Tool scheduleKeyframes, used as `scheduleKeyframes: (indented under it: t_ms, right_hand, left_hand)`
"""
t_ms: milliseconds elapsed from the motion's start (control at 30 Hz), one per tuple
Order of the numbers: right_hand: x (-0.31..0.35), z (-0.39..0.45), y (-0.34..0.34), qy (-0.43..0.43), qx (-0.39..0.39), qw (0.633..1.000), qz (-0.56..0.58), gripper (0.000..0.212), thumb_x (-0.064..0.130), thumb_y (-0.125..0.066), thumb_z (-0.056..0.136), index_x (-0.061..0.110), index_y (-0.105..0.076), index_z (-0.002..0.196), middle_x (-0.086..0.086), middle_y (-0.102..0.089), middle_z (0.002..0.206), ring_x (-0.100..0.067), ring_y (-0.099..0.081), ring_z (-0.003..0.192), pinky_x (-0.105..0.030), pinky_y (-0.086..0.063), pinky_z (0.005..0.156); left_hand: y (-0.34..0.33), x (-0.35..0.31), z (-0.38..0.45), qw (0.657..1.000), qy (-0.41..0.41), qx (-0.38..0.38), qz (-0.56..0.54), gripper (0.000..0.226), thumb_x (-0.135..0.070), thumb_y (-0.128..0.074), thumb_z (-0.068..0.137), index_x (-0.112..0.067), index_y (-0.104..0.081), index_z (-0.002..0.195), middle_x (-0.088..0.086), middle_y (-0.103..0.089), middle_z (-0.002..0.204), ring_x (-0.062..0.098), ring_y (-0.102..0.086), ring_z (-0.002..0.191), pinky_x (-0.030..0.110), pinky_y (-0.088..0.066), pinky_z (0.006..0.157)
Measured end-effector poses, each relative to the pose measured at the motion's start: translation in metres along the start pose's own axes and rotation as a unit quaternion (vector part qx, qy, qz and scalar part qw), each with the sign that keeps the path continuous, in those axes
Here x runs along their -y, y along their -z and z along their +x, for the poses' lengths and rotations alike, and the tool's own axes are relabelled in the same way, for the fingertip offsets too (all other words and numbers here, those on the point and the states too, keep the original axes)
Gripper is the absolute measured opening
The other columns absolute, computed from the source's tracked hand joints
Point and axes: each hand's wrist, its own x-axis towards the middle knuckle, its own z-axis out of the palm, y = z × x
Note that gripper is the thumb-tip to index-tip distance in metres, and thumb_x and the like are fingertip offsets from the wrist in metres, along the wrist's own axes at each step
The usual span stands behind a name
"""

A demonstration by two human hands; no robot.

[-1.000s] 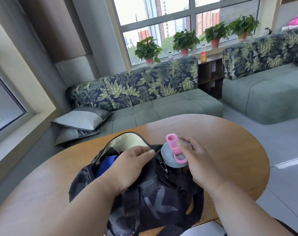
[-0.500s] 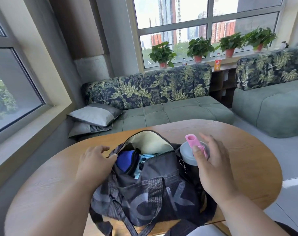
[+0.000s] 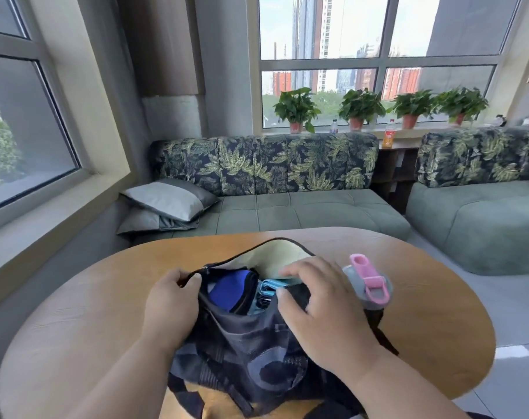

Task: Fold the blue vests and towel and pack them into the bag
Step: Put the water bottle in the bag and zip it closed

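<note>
A dark patterned bag (image 3: 245,343) lies open on the round wooden table (image 3: 423,313). Inside it show a folded blue vest (image 3: 226,293) and a light blue towel (image 3: 272,287). My left hand (image 3: 171,300) pinches the bag's left rim at the zip end. My right hand (image 3: 320,303) lies over the right side of the opening, thumb on the near zip edge and fingers on the far pale lining (image 3: 272,255). A grey bottle with a pink lid (image 3: 369,285) stands in the bag's right side pocket.
Beyond the table a green sofa (image 3: 287,207) with leaf-print backs runs along the window, with grey pillows (image 3: 169,201) at its left end. A second sofa (image 3: 475,213) stands at the right. Potted plants (image 3: 296,108) line the sill.
My right hand has left the bottle's pink lid and moved left onto the bag's opening. My left hand has shifted to the zip end. The view has tilted up.
</note>
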Motion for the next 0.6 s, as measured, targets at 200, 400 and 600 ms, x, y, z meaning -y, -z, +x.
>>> scheduleKeyframes:
  t_ms: [200, 400, 600]
  right_hand:
    - [0.052, 0.044, -0.055, -0.109, 0.281, 0.953, 0.003, 0.02, 0.039, -0.049, 0.099, 0.028, -0.064, 0.092, 0.006, -0.064, 0.086, -0.02, -0.058, 0.085, -0.035, -0.047, 0.071]
    - [0.055, 0.071, -0.123, -0.206, 0.314, 0.925, 0.06, 0.034, 0.041, -0.052, 0.101, 0.014, -0.044, 0.081, -0.003, -0.047, 0.072, -0.029, -0.051, 0.074, -0.037, -0.033, 0.058]
    - [0.046, 0.057, -0.145, -0.341, 0.247, 0.868, 0.264, 0.027, 0.04, -0.064, 0.101, 0.014, -0.069, 0.107, 0.002, -0.054, 0.097, -0.023, -0.064, 0.098, -0.035, -0.043, 0.083]
  left_hand:
    - [0.008, 0.009, -0.029, 0.997, -0.011, -0.008, -0.074, 0.017, -0.029, -0.065, 0.099, -0.025, -0.07, 0.084, -0.008, -0.072, 0.074, 0.011, -0.066, 0.074, 0.037, -0.052, 0.069]
    - [0.011, 0.027, -0.042, 0.996, -0.029, 0.036, -0.075, 0.011, -0.039, -0.063, 0.099, -0.037, -0.073, 0.094, -0.012, -0.074, 0.092, 0.006, -0.069, 0.086, 0.038, -0.058, 0.078]
    - [0.024, 0.03, -0.037, 0.99, -0.005, 0.109, -0.094, 0.028, -0.039, -0.054, 0.106, -0.036, -0.076, 0.088, -0.007, -0.076, 0.087, 0.015, -0.068, 0.081, 0.034, -0.054, 0.075]
